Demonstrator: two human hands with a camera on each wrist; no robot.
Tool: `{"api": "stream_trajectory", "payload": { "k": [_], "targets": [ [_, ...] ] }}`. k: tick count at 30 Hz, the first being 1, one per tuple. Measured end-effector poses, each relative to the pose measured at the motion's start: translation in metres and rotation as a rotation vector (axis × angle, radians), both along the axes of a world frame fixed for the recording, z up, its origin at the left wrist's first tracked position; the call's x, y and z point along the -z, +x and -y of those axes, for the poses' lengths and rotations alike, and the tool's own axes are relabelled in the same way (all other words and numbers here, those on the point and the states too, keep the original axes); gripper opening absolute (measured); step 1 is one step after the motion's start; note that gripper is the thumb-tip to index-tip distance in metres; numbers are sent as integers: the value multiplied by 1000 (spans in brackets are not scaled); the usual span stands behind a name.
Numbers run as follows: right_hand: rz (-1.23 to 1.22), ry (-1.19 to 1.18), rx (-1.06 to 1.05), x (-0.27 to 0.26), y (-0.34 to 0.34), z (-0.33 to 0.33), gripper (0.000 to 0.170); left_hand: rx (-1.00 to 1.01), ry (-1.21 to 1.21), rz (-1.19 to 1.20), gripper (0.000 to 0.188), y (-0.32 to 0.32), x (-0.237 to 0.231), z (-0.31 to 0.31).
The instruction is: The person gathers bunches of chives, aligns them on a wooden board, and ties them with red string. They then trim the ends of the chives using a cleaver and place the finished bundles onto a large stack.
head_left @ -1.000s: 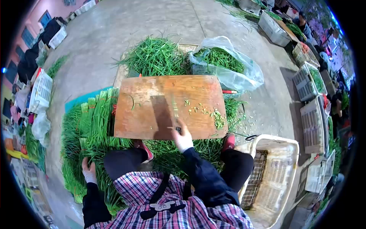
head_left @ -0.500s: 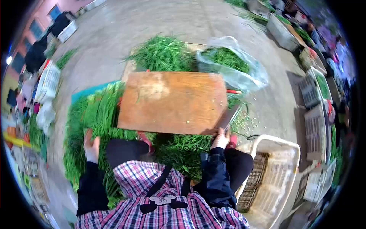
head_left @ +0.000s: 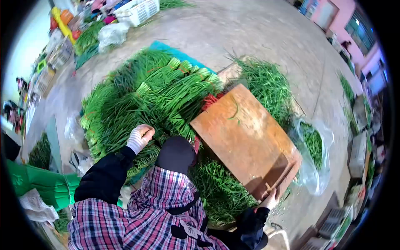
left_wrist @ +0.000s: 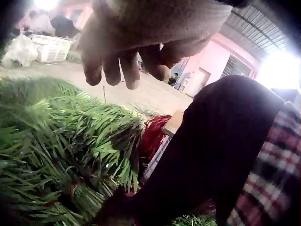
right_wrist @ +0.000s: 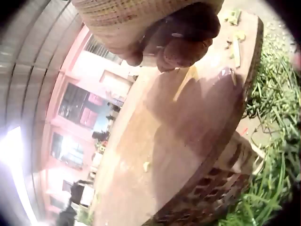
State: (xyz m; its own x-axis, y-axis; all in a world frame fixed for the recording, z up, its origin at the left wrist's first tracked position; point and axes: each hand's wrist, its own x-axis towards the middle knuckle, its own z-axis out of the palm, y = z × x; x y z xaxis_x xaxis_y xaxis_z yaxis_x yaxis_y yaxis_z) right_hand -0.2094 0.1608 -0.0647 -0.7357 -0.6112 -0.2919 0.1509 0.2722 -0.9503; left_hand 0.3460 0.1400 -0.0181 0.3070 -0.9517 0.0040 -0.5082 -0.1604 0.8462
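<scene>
My left hand point(head_left: 141, 137) hovers over the bundled green stalks point(head_left: 125, 112), holding nothing; in the left wrist view its fingers point(left_wrist: 120, 70) hang loosely above the greens point(left_wrist: 70, 141). At the near right corner of the wooden board point(head_left: 246, 133), my right hand point(head_left: 271, 201) grips a knife, whose blade point(head_left: 280, 175) appears as a narrow strip over the board. In the right wrist view the right hand's curled fingers point(right_wrist: 183, 49) hide the handle, above the board point(right_wrist: 155, 141) with a few cut bits on it.
Loose greens point(head_left: 266, 83) lie beyond the board, beside a clear plastic bag point(head_left: 318, 179) of greens. More loose greens point(head_left: 216, 187) are below the board. Red ties point(head_left: 210, 101) sit at its left edge. A white crate point(head_left: 139, 12) stands farther off.
The head view has turned left, so the board now appears tilted and farther right. My left hand has lifted from beside the greens. The right hand keeps the knife at the board's right end.
</scene>
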Motion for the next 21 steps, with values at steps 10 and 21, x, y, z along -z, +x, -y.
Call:
{"api": "stream_trajectory", "payload": {
  "k": [10, 21],
  "targets": [
    [-1154, 733, -700, -20, 10, 66, 40, 150, 16, 60, 38, 6, 65, 47],
    [-1469, -417, -1397, -27, 330, 316, 17, 221, 59, -295, 42, -23, 98, 112]
  ]
}}
